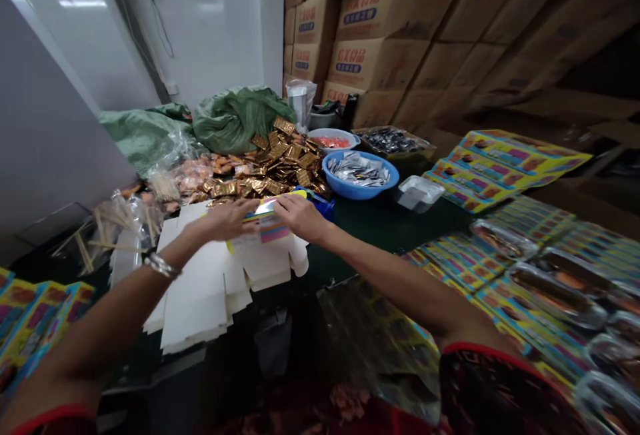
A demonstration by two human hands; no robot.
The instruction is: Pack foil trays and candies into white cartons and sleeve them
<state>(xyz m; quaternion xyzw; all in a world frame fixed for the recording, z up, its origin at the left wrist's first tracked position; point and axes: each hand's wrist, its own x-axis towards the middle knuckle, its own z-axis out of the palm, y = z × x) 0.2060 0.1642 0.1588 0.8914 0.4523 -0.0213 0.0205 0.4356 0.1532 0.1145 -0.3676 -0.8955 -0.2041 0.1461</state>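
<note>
A flat printed card [265,227] is between the two hands, just above a stack of white unfolded cartons [200,295]. The left hand [225,220] and the right hand [299,216] are half open and hold the card from both sides. Behind it lie many gold sachets [267,172], and near them is a blue bowl [350,190] with silver sachets [359,170].

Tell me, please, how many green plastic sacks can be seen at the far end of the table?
2. The paler sack lies at the far left, and the darker, bunched sack sits beside it, behind the gold sachets. More could be hidden behind them.
</note>
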